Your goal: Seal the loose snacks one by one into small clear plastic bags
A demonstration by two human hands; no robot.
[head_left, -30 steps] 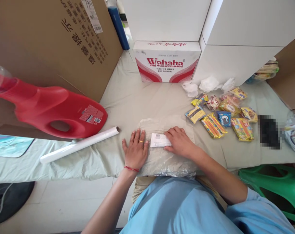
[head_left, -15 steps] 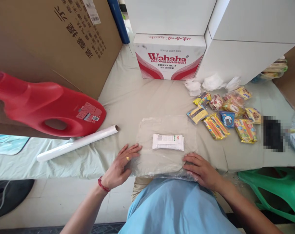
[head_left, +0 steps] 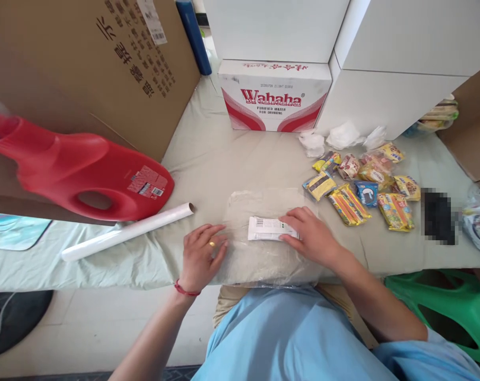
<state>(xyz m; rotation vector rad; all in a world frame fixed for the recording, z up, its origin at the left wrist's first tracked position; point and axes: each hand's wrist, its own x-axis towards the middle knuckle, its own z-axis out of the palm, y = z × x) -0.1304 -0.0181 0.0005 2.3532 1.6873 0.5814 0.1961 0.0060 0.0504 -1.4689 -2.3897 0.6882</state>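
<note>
Two flat white sachets (head_left: pixel 263 228), stacked and nearly lined up, lie on a sheet of clear plastic film (head_left: pixel 247 262) near the table's front edge. My right hand (head_left: pixel 309 235) has its thumb and fingers closed around the right end of the sachets and covers that end. At the film's left edge is my left hand (head_left: pixel 202 251), with a ring and a red bracelet; its fingers are bent but apart and hold nothing.
A white roll (head_left: pixel 128 233) and a red jug (head_left: pixel 92 180) lie left, beside a big carton (head_left: pixel 84 69). Several wrapped snacks (head_left: pixel 349 203) and crumpled white tissues (head_left: pixel 343 135) are to the right. A Wahaba-style water box marked Wahaha (head_left: pixel 277 100) stands behind.
My right hand has moved from the film's front right corner up and left onto the sachets, closing on their right end. My left hand has lifted slightly, its fingers curling more.
</note>
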